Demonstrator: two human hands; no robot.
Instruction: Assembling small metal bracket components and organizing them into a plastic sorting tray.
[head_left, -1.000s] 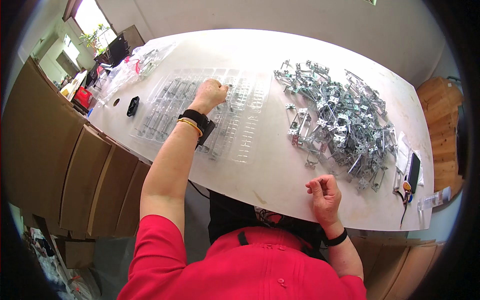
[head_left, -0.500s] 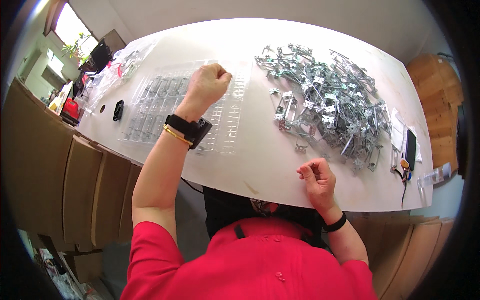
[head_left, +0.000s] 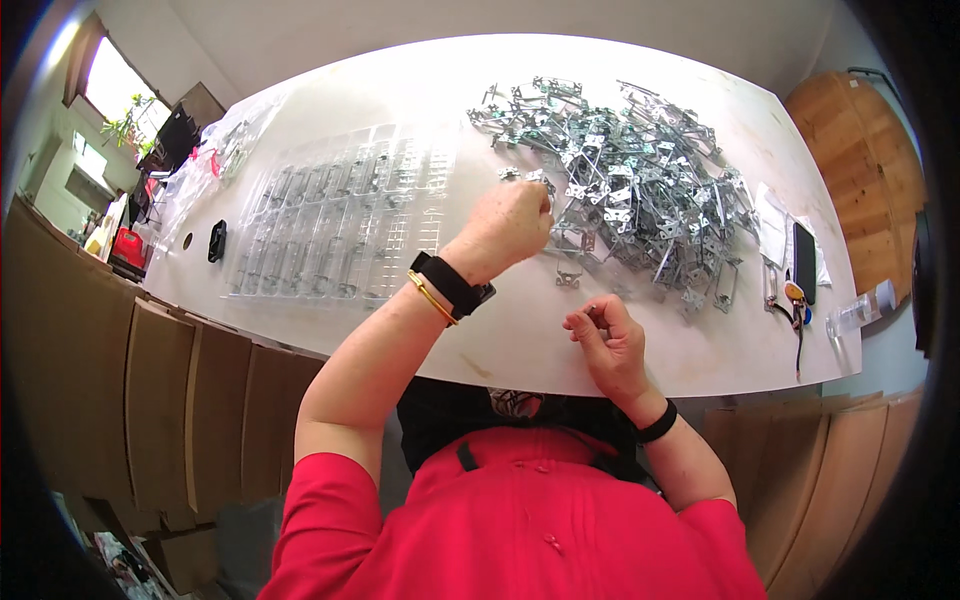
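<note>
My left hand is at the left edge of a heap of silvery metal bracket-like parts with thin rods. Its fingers curl inward, and the back of the hand hides what they grip, if anything. Below the heap, near the table's front edge, my right hand is closed in a pinch; a tiny dark bit shows at the fingertips, too small to name. Left of my left hand lies a clear plastic tray with compartments. Rows of metal parts fill much of it, while slots along its right side look bare.
Everything rests on a white table. A small black holder and clear plastic bags lie to the left. On the right are a dark phone, a corded tool and a clear bottle. Cardboard stands below the table's left edge.
My left hand has moved from above the tray rightward and nearer to me, to the heap's edge. My right hand stays pinched in about the same place. The whole view has shifted slightly.
</note>
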